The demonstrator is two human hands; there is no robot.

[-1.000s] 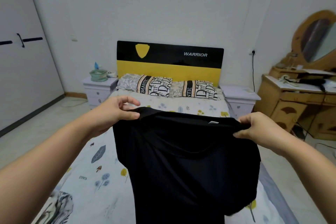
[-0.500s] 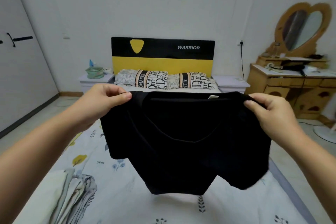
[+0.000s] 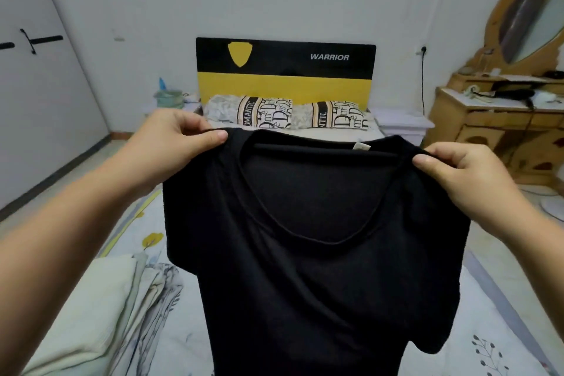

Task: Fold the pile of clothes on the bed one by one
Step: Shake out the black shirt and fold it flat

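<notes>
A: Okay, shirt status?
B: Black t-shirt is hanging in the air over the bed, scoop neckline facing the camera, white tag at the collar, sleeves drooping.
A: Grip?
B: Left hand and right hand are each pinching a shoulder, thumb on top.
A: Anything else?
B: Folded pale clothes are sitting lower left on the bed.

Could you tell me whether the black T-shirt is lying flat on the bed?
No, the black T-shirt hangs in the air, pinched at its shoulders by the left hand and the right hand above the bed.
</notes>
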